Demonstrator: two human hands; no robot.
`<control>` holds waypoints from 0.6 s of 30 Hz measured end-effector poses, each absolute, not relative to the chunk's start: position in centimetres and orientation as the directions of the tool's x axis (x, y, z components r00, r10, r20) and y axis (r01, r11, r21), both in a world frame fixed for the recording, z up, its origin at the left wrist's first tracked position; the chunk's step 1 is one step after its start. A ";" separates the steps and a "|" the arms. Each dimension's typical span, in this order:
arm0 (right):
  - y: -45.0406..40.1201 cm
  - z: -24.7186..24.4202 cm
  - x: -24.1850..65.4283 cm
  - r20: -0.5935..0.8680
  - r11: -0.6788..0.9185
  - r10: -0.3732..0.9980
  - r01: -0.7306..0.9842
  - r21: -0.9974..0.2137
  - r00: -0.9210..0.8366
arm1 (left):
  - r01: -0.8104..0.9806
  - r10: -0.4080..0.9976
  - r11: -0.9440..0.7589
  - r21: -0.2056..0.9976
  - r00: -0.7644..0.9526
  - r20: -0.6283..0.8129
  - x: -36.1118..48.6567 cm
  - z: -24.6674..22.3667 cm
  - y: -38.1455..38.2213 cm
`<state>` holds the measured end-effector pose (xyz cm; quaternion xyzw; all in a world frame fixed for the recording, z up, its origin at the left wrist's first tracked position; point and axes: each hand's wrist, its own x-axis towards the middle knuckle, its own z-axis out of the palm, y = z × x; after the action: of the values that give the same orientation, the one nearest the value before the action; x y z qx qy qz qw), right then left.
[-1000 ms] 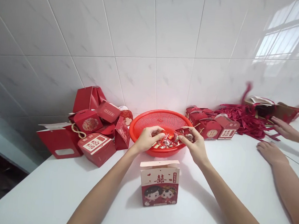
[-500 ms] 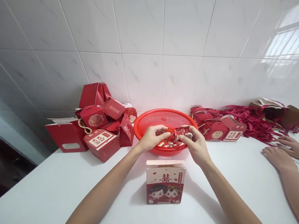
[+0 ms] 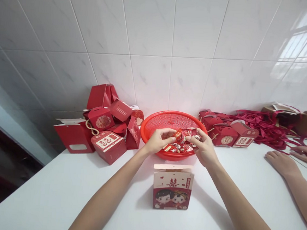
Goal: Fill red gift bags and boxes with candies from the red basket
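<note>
Over the front of a red plastic basket [image 3: 148, 127], my left hand [image 3: 160, 141] is closed on a red-wrapped candy [image 3: 177, 134]. My right hand [image 3: 204, 147] also has its thumb and fingers closed, pinching wrapped candies [image 3: 193, 134] at the basket's right side. Several more wrapped candies [image 3: 176, 147] lie in the basket below both hands. Between my forearms a red and white gift box [image 3: 172, 191], printed with two cartoon figures, stands upright on the white table. Its top flap is raised, and its inside is hidden.
Red gift boxes [image 3: 108, 147] are heaped at the left by the tiled wall. More small red boxes [image 3: 223, 134] stand right of the basket, beside a pile of dark red ribbons [image 3: 268, 129]. Another person's hands [image 3: 285, 163] rest at the table's right.
The view has shifted slightly left, so things appear farther right. An orange-red candy now shows more clearly at my left fingertips. Both hands stay over the basket.
</note>
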<state>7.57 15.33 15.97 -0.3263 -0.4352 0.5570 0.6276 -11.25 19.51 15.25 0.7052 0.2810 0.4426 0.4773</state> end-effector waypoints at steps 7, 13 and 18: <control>14.9 15.8 7.6 0.203 0.174 0.979 -0.469 -0.866 -0.011 | -0.038 0.821 -0.409 0.912 0.420 0.386 -11.5 15.0 19.2; 14.7 15.5 7.8 0.202 0.171 0.979 -0.480 -0.860 -0.013 | -0.018 0.801 -0.459 0.888 0.425 0.423 -11.4 15.2 18.2; 14.4 15.6 7.9 0.211 0.186 0.977 -0.481 -0.857 0.001 | 0.074 0.846 -0.416 0.906 0.398 0.356 -11.5 15.1 17.7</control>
<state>7.86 14.39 15.58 -0.2935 -0.4226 0.5665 0.6436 -11.51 17.73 15.14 0.7144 0.3217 0.4446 0.4341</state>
